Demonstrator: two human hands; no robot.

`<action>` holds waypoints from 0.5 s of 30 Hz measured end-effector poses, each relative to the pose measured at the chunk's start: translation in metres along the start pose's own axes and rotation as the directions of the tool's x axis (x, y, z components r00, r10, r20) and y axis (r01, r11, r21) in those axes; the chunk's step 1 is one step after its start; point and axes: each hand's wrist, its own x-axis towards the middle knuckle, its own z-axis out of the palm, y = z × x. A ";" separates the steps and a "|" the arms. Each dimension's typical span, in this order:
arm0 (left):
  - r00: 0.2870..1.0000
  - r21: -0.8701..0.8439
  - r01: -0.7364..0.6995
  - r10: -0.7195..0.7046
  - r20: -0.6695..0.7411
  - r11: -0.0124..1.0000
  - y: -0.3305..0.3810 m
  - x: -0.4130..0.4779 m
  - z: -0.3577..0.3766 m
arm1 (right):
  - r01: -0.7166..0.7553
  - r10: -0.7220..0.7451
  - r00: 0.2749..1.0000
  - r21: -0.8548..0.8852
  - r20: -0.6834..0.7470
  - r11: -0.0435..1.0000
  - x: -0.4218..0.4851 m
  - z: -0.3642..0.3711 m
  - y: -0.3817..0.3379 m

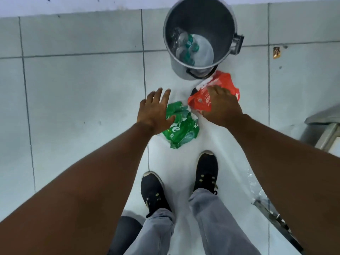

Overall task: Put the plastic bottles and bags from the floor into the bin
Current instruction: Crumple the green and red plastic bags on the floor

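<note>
A grey metal bin point(228, 21) stands on the tiled floor ahead of me, lid off, with clear plastic bottles point(185, 46) lying inside it. A crumpled green plastic bag point(184, 129) lies on the floor in front of my feet. Just right of it, near the bin's base, lies a crumpled orange-red plastic bag point(222, 80). My left hand point(154, 111) hovers over the green bag's left edge with fingers spread. My right hand point(220, 103) rests palm down on the orange-red bag; its fingers are hidden, so I cannot see whether they grip.
My two black shoes point(207, 172) stand just behind the bags. A small brown scrap point(276, 52) lies on the floor at the right. A steel table leg and frame point(325, 133) stands at the right edge. A dark round object point(127, 229) sits by my left leg.
</note>
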 end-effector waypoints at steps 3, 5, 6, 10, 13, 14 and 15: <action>0.992 0.024 0.090 -0.092 0.085 0.996 0.008 -0.003 0.054 | -0.156 0.157 0.983 -0.022 0.092 0.988 0.016 0.042 0.025; 0.980 0.036 0.160 -0.163 0.113 0.986 0.014 0.005 0.086 | -0.234 0.234 0.965 -0.015 0.115 0.972 0.038 0.063 0.040; 0.974 0.038 0.186 -0.189 0.128 0.982 0.015 0.010 0.099 | -0.248 0.247 0.962 -0.012 0.111 0.969 0.050 0.071 0.046; 0.941 0.039 0.242 -0.244 0.233 0.969 0.026 0.031 0.147 | -0.215 0.219 0.962 -0.043 0.164 0.976 0.094 0.092 0.073; 0.935 0.072 0.244 -0.254 0.248 0.967 0.029 0.042 0.168 | -0.219 0.221 0.946 -0.034 0.238 0.975 0.115 0.097 0.090; 0.933 0.079 0.250 -0.262 0.248 0.965 0.030 0.046 0.174 | -0.235 0.233 0.938 -0.022 0.257 0.972 0.120 0.098 0.095; 0.931 0.085 0.257 -0.270 0.245 0.963 0.030 0.049 0.178 | -0.246 0.238 0.932 -0.008 0.274 0.969 0.123 0.102 0.098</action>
